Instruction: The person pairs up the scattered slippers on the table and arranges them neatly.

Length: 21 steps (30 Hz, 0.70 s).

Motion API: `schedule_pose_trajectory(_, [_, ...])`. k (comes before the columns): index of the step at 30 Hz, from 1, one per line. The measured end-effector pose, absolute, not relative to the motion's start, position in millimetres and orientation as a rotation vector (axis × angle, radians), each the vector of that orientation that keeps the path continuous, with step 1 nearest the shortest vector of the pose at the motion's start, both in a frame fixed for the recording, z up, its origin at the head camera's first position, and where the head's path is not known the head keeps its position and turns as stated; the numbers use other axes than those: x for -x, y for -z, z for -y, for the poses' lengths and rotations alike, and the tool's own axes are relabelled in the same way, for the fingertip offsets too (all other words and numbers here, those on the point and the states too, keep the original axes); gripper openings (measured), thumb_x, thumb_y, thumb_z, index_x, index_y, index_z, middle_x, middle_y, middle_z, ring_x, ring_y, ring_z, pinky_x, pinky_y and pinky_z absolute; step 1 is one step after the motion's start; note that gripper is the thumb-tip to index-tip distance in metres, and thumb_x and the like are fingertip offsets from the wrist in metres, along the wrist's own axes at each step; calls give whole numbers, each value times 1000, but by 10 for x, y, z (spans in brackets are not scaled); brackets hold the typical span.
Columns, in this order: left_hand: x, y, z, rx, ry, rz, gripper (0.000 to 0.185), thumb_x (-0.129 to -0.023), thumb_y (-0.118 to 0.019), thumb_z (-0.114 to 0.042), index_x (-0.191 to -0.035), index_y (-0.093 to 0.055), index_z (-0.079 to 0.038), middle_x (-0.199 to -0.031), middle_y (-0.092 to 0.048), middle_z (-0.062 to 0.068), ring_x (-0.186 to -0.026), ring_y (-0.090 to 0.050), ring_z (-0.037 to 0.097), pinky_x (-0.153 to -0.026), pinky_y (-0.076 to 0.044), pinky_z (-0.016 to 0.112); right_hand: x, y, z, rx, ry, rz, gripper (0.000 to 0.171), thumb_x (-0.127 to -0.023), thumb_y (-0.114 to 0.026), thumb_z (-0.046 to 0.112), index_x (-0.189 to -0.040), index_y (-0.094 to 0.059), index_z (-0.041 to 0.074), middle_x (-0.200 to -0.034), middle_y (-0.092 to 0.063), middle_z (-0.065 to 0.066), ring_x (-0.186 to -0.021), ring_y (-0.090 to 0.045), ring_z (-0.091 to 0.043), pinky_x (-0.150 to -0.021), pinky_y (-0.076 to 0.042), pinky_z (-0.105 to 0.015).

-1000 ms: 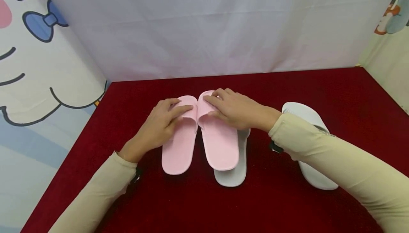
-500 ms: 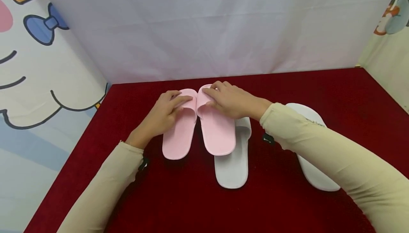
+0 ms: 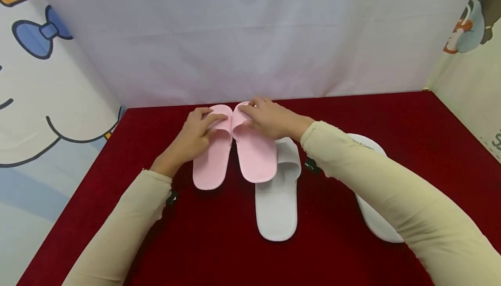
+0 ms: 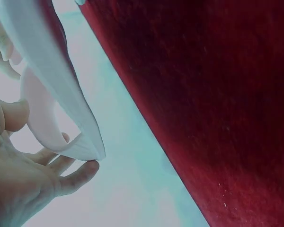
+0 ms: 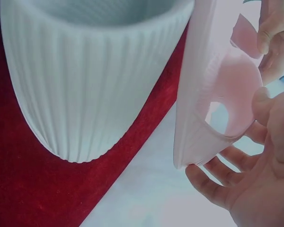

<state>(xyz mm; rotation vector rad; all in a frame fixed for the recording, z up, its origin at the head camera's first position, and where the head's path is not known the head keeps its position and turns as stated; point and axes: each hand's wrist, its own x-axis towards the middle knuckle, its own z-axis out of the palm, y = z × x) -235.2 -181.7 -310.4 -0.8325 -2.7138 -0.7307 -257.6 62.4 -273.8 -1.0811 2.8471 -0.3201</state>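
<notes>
Pinching the left pink slipper (image 3: 212, 162) at its toe with the left grip (image 3: 192, 136), and the right pink slipper (image 3: 256, 157) likewise with the right grip (image 3: 272, 118). Holding both over the dark red worktop (image 3: 219, 242), toes together, heels apart. Partly covering the middle white slipper (image 3: 277, 210) in the head view, and hiding part of the outer white slipper (image 3: 375, 224) behind the right sleeve (image 3: 372, 177).

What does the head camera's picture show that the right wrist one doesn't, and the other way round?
Only the head view: the cream right sleeve, the cream left sleeve, and a second white slipper partly hidden by the right sleeve.

Only the right wrist view: the palm side of the right hand.

Both: the left hand, left pink slipper, right pink slipper, ribbed white slipper and red covering.
</notes>
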Motion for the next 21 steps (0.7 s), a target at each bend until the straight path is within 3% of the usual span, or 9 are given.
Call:
schedule_pose_trajectory(11, [2659, 3091, 1911, 823, 678, 2757, 43, -92, -45, 2, -129, -62, -11, -137, -43, 35, -128, -41, 50, -105, -34, 63, 2844, 2712, -485, 1066, 333, -2814, 50, -105, -48, 29, -150, -40, 9, -143, -46, -25, -132, -47, -39, -112, -39, -48])
schedule_pose_trajectory(21, [2791, 3112, 2015, 775, 741, 2792, 44, -92, -43, 3, -131, -61, -8, -141, -39, 35, -131, -37, 51, -108, -31, 63, 3025, 2757, -343, 1027, 404, -2785, 56, -104, -51, 33, -151, -37, 7, -146, -42, -27, -138, -42, -38, -117, -34, -47])
